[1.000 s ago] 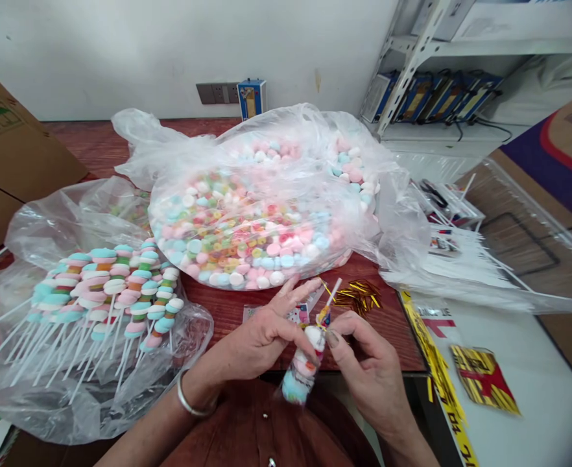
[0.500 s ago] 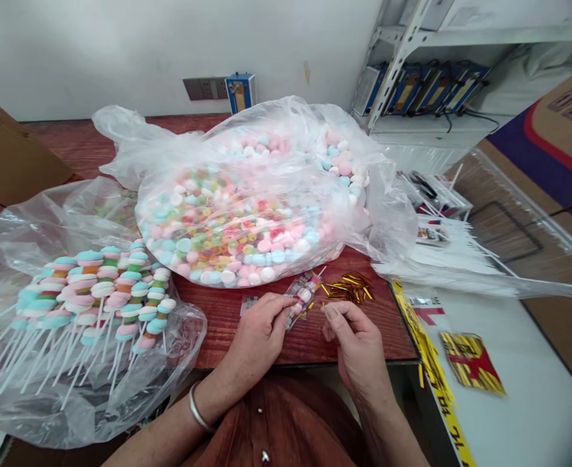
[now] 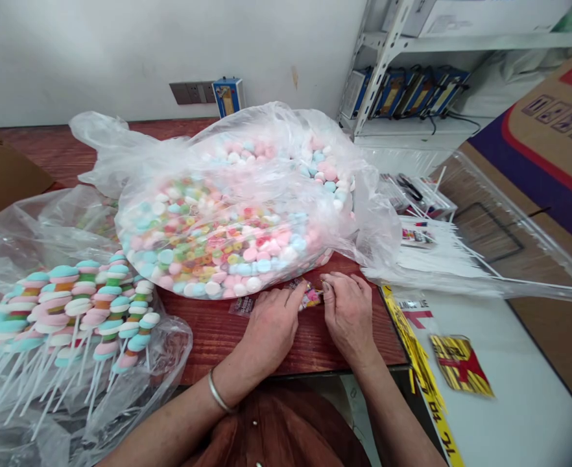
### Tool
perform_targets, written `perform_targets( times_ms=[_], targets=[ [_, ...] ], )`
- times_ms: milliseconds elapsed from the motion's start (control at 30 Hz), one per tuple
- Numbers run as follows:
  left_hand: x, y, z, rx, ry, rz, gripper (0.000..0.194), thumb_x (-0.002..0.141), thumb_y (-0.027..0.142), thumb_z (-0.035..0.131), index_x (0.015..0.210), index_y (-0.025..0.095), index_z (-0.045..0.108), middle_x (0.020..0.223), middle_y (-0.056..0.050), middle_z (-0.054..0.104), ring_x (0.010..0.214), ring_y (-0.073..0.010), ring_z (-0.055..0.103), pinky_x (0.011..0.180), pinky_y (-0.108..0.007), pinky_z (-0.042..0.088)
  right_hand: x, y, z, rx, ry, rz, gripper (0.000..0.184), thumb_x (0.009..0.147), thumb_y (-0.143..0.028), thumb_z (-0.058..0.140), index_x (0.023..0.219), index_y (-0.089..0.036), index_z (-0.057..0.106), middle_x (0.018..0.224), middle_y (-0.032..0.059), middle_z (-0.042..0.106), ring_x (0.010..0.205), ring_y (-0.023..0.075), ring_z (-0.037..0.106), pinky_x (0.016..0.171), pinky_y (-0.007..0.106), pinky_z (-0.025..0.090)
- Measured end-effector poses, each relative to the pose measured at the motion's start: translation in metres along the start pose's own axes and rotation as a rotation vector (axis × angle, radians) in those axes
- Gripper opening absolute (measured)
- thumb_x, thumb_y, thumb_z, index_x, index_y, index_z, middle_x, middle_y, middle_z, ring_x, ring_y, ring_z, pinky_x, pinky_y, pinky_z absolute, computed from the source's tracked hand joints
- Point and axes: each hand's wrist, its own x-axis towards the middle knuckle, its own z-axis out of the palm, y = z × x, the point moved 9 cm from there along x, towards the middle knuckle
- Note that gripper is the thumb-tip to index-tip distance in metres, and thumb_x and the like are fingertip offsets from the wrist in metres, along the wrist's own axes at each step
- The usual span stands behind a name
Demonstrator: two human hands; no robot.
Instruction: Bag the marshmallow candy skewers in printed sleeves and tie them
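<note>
- the left hand (image 3: 272, 327) rests palm down at the near edge of the red-brown wooden table (image 3: 208, 344), fingers close together, its fingertips holding the left end of a small printed candy packet (image 3: 311, 298).
- the right hand (image 3: 350, 314) is narrow, thumb and fingertips drawn together at the packet's right end; whether it pinches anything, i cannot tell.
- the packet lies between the two hands, mostly covered by fingers.
- a clear printed wrapper (image 3: 240, 307) lies flat just left of the left hand.
- beyond the hands sits a big clear plastic bag (image 3: 125, 155) of pastel marshmallows (image 3: 261, 266) and ring-shaped gummies (image 3: 213, 243).
- to the left, marshmallow skewers (image 3: 106, 295) lie heaped on clear plastic.
- to the right are white sticks (image 3: 436, 259) and a gold-and-red packet (image 3: 461, 364).
- a silver bangle (image 3: 216, 395) circles the left wrist.
</note>
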Motion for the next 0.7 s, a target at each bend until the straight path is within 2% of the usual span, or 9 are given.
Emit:
perform_targets(
  times_ms=[133, 267, 300, 367, 433, 467, 533, 600, 700],
  targets=[
    [-0.019, 0.013, -0.050, -0.076, 0.156, 0.123, 0.054, 0.093, 0.008, 0.047, 0.146, 0.018, 0.045, 0.126, -0.014, 0.066, 0.114, -0.0273, 0.060, 0.101, -0.046, 0.048, 0.000, -0.007, -0.008, 0.019, -0.039, 0.032, 0.017, 0.098, -0.030, 0.048, 0.088, -0.022, 0.059, 0.073, 0.0016, 0.065, 0.063, 0.0173, 0.058, 0.068, 0.031, 0.046],
    [-0.055, 0.030, -0.100, -0.300, 0.386, 0.260, 0.061, 0.084, 0.004, 0.063, 0.138, 0.032, 0.056, 0.110, -0.006, 0.075, 0.103, -0.0247, 0.069, 0.092, -0.040, 0.055, -0.020, -0.004, -0.018, 0.406, 0.103, 0.331, 0.020, 0.100, -0.037, 0.049, 0.090, -0.022, 0.056, 0.069, -0.0027, 0.054, 0.058, 0.0145, 0.051, 0.054, 0.025, 0.041],
    [-0.060, 0.028, -0.098, -0.422, 0.357, 0.211, 0.054, 0.083, 0.004, 0.065, 0.128, 0.033, 0.065, 0.098, -0.004, 0.077, 0.090, -0.0223, 0.071, 0.082, -0.035, 0.058, -0.026, -0.003, -0.015, 0.533, 0.140, 0.411, 0.021, 0.099, -0.039, 0.050, 0.089, -0.022, 0.055, 0.068, -0.0035, 0.051, 0.058, 0.0141, 0.049, 0.054, 0.025, 0.041],
    [-0.062, 0.009, -0.071, -0.721, 0.208, -0.085, 0.029, 0.084, 0.010, 0.067, 0.102, 0.030, 0.076, 0.084, -0.003, 0.077, 0.075, -0.0189, 0.071, 0.068, -0.030, 0.058, -0.036, -0.004, -0.003, 0.731, 0.190, 0.519, 0.021, 0.098, -0.041, 0.053, 0.089, -0.022, 0.055, 0.070, -0.0039, 0.050, 0.058, 0.0130, 0.047, 0.054, 0.024, 0.041],
    [-0.067, -0.005, -0.028, -1.064, 0.045, -0.395, 0.016, 0.083, 0.019, 0.072, 0.097, 0.025, 0.077, 0.089, -0.005, 0.078, 0.079, -0.0201, 0.073, 0.073, -0.031, 0.059, -0.041, -0.008, 0.011, 0.877, 0.220, 0.592, 0.021, 0.096, -0.042, 0.056, 0.089, -0.022, 0.055, 0.074, -0.0035, 0.051, 0.060, 0.0122, 0.047, 0.054, 0.023, 0.041],
    [-0.068, -0.009, -0.014, -1.221, 0.035, -0.495, 0.024, 0.081, 0.022, 0.075, 0.104, 0.024, 0.076, 0.100, -0.007, 0.078, 0.089, -0.0219, 0.073, 0.081, -0.034, 0.059, -0.043, -0.010, 0.019, 0.944, 0.219, 0.626, 0.022, 0.094, -0.042, 0.058, 0.088, -0.022, 0.054, 0.075, -0.0036, 0.051, 0.060, 0.0119, 0.046, 0.053, 0.023, 0.041],
    [-0.065, -0.015, -0.005, -1.432, 0.152, -0.568, 0.049, 0.075, 0.026, 0.080, 0.123, 0.024, 0.068, 0.124, -0.009, 0.071, 0.113, -0.0248, 0.067, 0.098, -0.038, 0.053, -0.046, -0.017, 0.036, 1.065, 0.193, 0.705, 0.023, 0.091, -0.043, 0.061, 0.085, -0.022, 0.053, 0.071, -0.0049, 0.049, 0.057, 0.0112, 0.044, 0.050, 0.022, 0.039],
    [-0.060, -0.019, -0.016, -1.462, 0.329, -0.528, 0.066, 0.071, 0.026, 0.084, 0.132, 0.026, 0.061, 0.137, -0.008, 0.063, 0.128, -0.0249, 0.057, 0.108, -0.038, 0.045, -0.051, -0.027, 0.052, 1.142, 0.139, 0.766, 0.025, 0.090, -0.044, 0.062, 0.084, -0.022, 0.051, 0.068, -0.0060, 0.048, 0.054, 0.0109, 0.043, 0.050, 0.023, 0.039],
    [-0.055, -0.023, -0.033, -1.355, 0.448, -0.510, 0.051, 0.077, 0.029, 0.080, 0.125, 0.023, 0.065, 0.128, -0.008, 0.067, 0.123, -0.0229, 0.058, 0.108, -0.035, 0.042, -0.057, -0.045, 0.068, 1.159, 0.046, 0.745, 0.023, 0.092, -0.044, 0.060, 0.088, -0.021, 0.054, 0.070, -0.0045, 0.053, 0.057, 0.0122, 0.048, 0.053, 0.024, 0.042]
  ],
)
